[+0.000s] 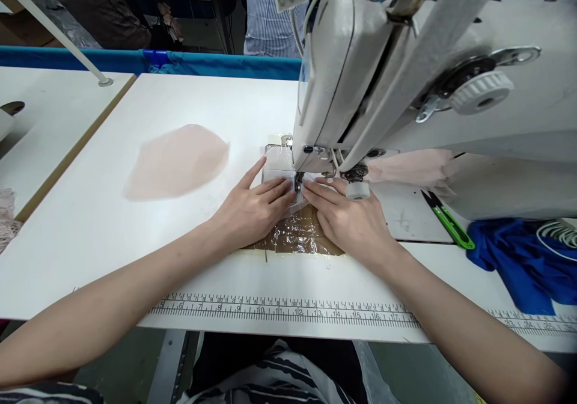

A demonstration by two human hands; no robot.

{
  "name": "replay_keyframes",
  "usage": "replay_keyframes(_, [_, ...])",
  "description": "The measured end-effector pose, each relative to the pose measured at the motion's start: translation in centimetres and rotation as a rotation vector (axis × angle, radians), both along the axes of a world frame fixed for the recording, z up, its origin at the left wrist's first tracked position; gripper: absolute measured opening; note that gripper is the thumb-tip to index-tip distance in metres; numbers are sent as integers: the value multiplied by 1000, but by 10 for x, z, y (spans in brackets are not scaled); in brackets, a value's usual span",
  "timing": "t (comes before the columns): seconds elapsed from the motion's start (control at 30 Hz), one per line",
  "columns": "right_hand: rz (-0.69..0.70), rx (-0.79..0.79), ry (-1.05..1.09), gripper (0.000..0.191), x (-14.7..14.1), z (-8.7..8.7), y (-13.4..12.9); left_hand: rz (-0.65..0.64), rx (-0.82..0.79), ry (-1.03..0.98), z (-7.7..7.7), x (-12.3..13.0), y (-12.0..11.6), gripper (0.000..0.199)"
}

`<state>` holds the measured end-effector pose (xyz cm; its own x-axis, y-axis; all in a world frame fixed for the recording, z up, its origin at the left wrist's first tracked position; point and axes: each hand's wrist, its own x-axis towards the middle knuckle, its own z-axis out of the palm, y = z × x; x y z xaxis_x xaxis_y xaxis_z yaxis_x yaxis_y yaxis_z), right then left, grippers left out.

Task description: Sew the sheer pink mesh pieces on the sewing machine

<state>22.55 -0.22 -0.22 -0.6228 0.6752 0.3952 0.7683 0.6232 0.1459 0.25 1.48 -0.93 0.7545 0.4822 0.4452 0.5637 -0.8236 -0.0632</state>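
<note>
Item 1: sheer fabric (295,205), one piece, translucent, lying at the centre of the bench (90,235), beneath the presser foot (298,180) and between two hands. Directions below are taken from this piece, twelve o'clock being the far side.

Hands, two. Left hand (252,211), at eight o'clock: palm down, grip spread, thumb apart, fingertips resting by the foot. Right hand (349,217), at four o'clock: palm down, grip laid flat, fingers extended toward the foot; thumb partly hidden.

Brown patch (302,235), one, glossy and creased, at six o'clock, partly under the hands. Printed ruler (279,311), one, beyond it along the near edge.

Sewing machine (333,79), one, white, from one to three o'clock, above the work. Pale pink panel (180,162), one, lying flat between nine and ten o'clock, well apart from the hands. Pink bundle (410,166), one, gathered, between two and three o'clock. Snips (453,226), one pair, green-handled, just past three o'clock. Blue cloth (505,266), one heap, crumpled, near four o'clock, just beside the snips.

Persons beyond, two: striped shirt (265,25) toward eleven o'clock; dark clothing (97,7) toward ten.
</note>
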Motion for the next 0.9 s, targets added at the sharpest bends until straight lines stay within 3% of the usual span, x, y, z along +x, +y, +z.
replay_keyframes(0.2, [-6, -25, -7, 34, 0, 0, -1, 11, -17, -13, 2, -1, -2, 31])
replay_keyframes(0.4, [-24, -7, -18, 36, 3, 1, -2, 146, -49, 30, 10, -4, -9, 74])
replay_keyframes(0.47, [-3, 51, 17, 37, 3, 3, -4, 134, 19, 19, 15, -5, -12, 67])
replay_keyframes(0.53, [34, 103, 94, 35, 1, 6, -8, 103, 114, -36, 19, -5, -14, 46])
replay_keyframes(0.63, [143, 33, 179, 29, -5, 10, -15, 79, 145, -72, 23, -6, -11, 20])
replay_keyframes(0.73, [207, -32, 189, 27, -11, 12, -20, 20, 16, -38, 20, -8, -5, 28])
replay_keyframes(0.83, [139, 38, 200, 18, -14, 13, -24, -18, -84, -27, 14, -9, -2, 33])
replay_keyframes(0.9, [102, -2, 171, 19, -16, 13, -26, -16, -107, -26, 11, -10, -1, 34])
